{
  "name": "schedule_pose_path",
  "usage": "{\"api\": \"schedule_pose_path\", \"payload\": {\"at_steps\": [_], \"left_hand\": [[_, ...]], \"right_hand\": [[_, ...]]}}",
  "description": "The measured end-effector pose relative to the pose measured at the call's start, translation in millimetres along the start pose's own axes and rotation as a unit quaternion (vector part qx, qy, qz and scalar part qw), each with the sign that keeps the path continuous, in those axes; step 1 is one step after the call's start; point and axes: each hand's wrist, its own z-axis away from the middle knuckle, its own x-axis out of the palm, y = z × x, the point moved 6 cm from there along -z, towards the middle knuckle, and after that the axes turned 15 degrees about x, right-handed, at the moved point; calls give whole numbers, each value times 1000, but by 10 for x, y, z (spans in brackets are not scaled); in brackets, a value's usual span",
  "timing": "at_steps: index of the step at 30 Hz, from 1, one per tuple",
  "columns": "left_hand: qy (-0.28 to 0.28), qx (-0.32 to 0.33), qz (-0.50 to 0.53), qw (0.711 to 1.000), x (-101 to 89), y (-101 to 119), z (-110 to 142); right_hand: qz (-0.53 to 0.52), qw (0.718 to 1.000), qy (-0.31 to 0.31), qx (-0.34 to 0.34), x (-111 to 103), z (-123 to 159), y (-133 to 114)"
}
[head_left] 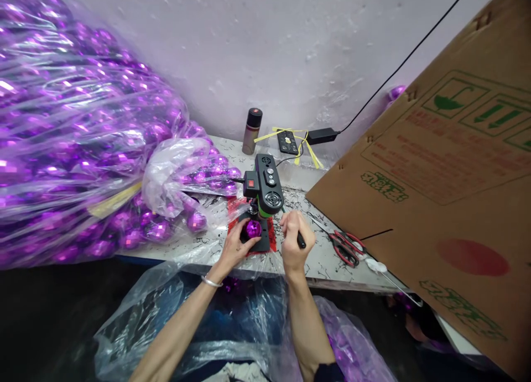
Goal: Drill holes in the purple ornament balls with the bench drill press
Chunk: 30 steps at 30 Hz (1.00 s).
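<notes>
A shiny purple bauble (253, 229) sits on the dark base plate (261, 246) of a small black bench machine (269, 184). My left hand (234, 244) curls around the bauble, thumb on its near side and fingers on the far left. On the machine's right, my right hand (295, 239) is closed around its lever handle (301, 240), whose black end sticks out below the fist. The machine's head hangs above and slightly right of the bauble. A red sheet (272, 234) lies beneath the base. The tool end under the head is hard to make out.
Left stands a huge clear bag of purple baubles (83, 150). A spray can (251, 131) and a power adapter (322, 136) are near the wall. Red-handled scissors (347, 248) lie right, beside a large cardboard box (440, 177). Clear plastic (136, 315) hangs below the table edge.
</notes>
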Motion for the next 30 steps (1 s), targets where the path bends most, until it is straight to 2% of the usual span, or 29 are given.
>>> {"api": "schedule_pose_path", "payload": {"at_steps": [3,5,8,10,11,13,16,17,19,21,23,25,27,30], "left_hand": [[5,56,-35,998,-222,211,327],[-35,134,-76,987,-335,393,634],[-103,211,-136,962,-403,552,1067],[-116,246,-157,949,-414,591,1170],[-111,256,-162,946,-424,590,1130],[-83,250,-178,948,-483,530,850],[-24,147,-265,953,-681,266,63],[-29,90,-303,948,-738,135,-224],[-107,-27,-351,930,-763,-155,-711],[-135,-47,-349,926,-737,-300,-1061],[-156,-43,-337,928,-650,-380,-1244],[-170,-48,-329,928,-558,-432,-1291],[-174,-65,-329,926,-516,-477,-1256],[-163,-80,-311,933,-564,-533,-1141]], "right_hand": [[-1,1000,-10,-25,-17,38,-5],[1,999,-13,-49,-21,102,52],[-5,998,-12,-64,-18,167,142],[-12,998,-2,-60,-16,175,177],[-13,998,2,-57,-15,173,185],[-11,998,6,-56,-10,166,187],[-7,998,8,-64,-7,162,180],[-6,998,8,-67,-7,163,179],[-3,998,8,-69,-5,167,186],[-3,998,9,-69,-2,172,196],[-3,998,9,-68,1,175,202],[1,997,10,-71,3,178,197],[9,997,9,-78,3,179,182],[16,996,0,-86,9,177,169]]}}
